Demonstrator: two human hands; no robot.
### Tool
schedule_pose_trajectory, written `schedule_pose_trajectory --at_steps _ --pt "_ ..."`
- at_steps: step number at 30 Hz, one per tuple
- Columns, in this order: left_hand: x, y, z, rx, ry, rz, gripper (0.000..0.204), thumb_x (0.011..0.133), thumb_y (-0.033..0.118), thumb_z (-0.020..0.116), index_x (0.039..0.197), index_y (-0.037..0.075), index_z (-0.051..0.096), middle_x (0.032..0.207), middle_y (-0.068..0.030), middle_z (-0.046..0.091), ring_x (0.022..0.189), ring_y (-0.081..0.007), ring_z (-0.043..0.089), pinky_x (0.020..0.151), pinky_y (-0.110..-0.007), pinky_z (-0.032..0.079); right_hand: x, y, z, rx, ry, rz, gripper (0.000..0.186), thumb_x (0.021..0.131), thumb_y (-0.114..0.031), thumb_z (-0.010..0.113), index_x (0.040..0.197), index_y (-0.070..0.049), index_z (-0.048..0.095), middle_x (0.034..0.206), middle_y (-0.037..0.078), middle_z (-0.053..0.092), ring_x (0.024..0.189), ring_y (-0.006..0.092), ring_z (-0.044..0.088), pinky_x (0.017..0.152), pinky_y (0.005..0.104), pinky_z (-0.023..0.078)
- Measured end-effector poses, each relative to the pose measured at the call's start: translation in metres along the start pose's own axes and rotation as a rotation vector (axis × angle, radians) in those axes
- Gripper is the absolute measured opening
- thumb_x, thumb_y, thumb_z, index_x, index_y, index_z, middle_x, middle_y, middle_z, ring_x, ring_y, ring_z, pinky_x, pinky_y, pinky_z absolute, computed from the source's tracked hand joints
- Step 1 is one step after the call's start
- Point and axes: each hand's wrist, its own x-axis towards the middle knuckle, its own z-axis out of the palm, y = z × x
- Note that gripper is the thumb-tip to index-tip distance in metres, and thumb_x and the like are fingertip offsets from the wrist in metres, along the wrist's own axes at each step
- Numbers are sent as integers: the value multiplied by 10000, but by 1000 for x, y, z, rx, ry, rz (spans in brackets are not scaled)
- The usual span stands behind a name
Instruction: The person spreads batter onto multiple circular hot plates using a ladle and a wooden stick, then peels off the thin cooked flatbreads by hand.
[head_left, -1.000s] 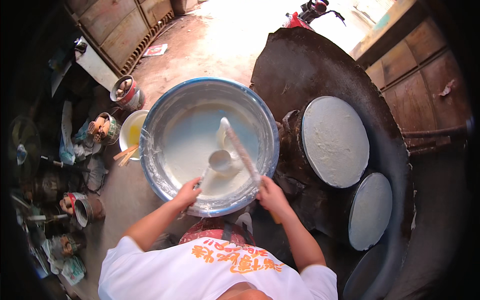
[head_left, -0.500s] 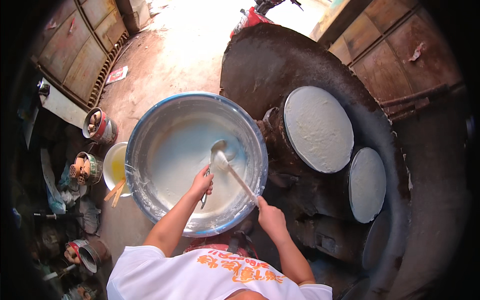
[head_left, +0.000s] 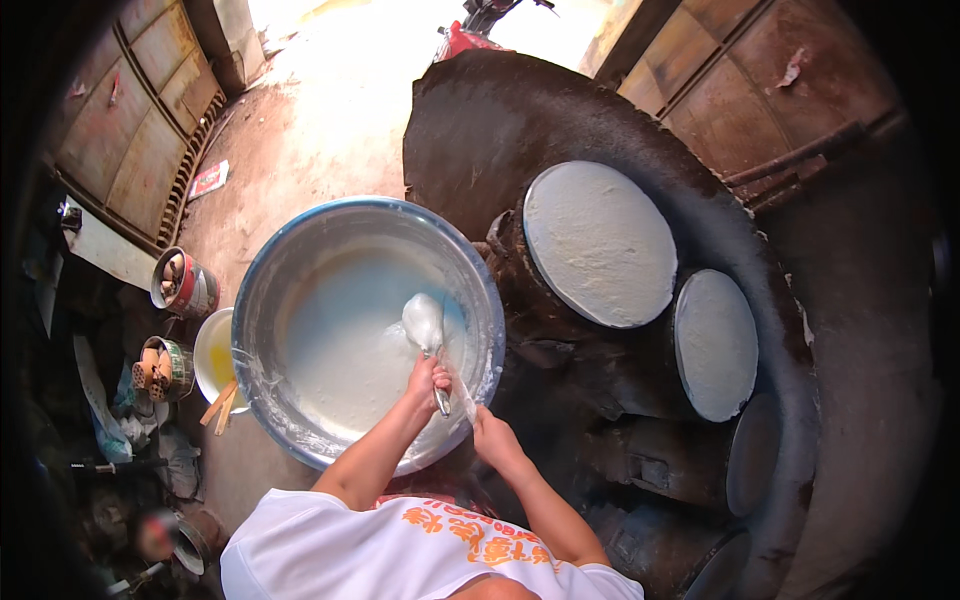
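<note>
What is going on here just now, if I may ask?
A person in a white T-shirt is working at a large, round, blue-rimmed basin of white batter. The left hand grips a batter-coated ladle over the basin, and the right hand holds a whitened stick close by. To the right, a large batter round and a narrower-looking one lie spread out.

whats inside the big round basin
Pale liquid, a ladle in the left hand, and part of a pale stick in the right hand. The liquid hides the bottom of the basin.
</note>
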Motion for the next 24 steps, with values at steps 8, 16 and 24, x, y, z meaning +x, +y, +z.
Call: schedule_pose_trajectory --at_steps 8,16,24 --pt "-166 -26 65 -217 -691 -326 370 976 307 466 674 107 391 484 49 318 388 -57 329 354 -205 304 -81 -64 -108 1015 -275 240 394 979 -131 401 1372 -144 408 593 5 478 390 71 402 366 220 349" --pt "-351 -18 174 135 -1226 -279 383 1009 324 381 706 93 343 489 32 316 374 -68 333 303 -206 289 -107 -166 -231 1376 -343 -90 448 989 -140 431 1425 -182 337 630 49 466 419 77 364 374 214 312" --pt "-417 2 216 208 -1498 -211 396 1013 331 347 702 86 357 501 22 364 340 -74 358 280 -209 374 -82 -200 -247 1339 -162 -584 439 960 -187 485 1386 -104 421 582 76 489 354 86 327 326 219 285"
